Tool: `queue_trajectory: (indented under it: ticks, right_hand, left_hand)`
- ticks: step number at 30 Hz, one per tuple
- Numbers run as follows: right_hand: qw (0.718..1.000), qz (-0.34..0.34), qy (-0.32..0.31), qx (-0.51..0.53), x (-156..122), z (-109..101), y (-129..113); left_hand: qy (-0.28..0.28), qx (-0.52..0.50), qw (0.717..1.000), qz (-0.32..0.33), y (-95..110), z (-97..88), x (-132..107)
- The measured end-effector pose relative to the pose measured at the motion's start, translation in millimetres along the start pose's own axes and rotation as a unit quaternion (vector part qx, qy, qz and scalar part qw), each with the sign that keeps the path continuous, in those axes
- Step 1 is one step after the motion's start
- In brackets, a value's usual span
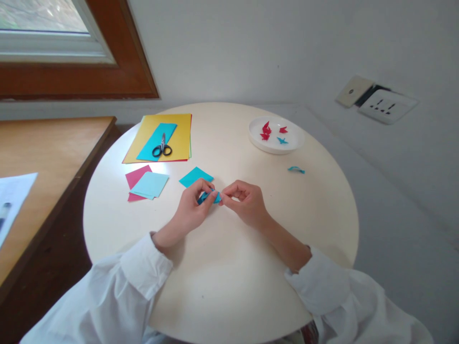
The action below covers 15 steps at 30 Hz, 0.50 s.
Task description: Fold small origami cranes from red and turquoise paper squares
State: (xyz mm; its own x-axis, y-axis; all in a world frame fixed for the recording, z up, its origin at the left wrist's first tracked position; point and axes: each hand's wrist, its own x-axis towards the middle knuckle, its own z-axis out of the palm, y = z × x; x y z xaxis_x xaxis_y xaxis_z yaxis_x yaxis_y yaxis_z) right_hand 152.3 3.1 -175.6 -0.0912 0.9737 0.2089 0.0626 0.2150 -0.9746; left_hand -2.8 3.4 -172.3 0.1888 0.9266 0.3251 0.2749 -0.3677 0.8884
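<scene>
A small piece of folded blue paper point(205, 197) is pinched between the thumb and fingers of my left hand point(192, 203), over the middle of the round table. My right hand point(247, 200) pinches the right end of the same paper with thumb and forefinger, so the fingertips of both hands nearly meet. Much of the paper's shape is hidden by the fingers. Just beyond my left hand lies a flat blue paper square point(195, 177). Light blue squares point(152, 184) overlap dark pink squares point(138, 176) farther left.
Black-handled scissors point(163, 147) rest on a blue strip point(154, 138) atop yellow sheets point(182, 138) at back left. A white dish point(276, 149) at back right holds several small red and blue folded-paper figures. A narrow blue paper scrap point(296, 169) lies nearer me on the round table point(229, 286).
</scene>
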Motion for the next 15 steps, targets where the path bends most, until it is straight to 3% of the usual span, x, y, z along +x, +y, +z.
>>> queue_trajectory:
  ticks: [8, 15]
  right_hand:
    - [1.0, -0.006, -0.016, 0.003, -1.0, 0.2, -1.1]
    - [1.0, -0.021, 0.004, -0.008, -1.2, 1.0, 1.5]
  left_hand:
    - [-0.022, -0.019, 0.999, 0.023, 0.7, -2.0, 2.2]
    - [-0.011, -0.037, 0.999, -0.008, 2.9, -1.5, 2.5]
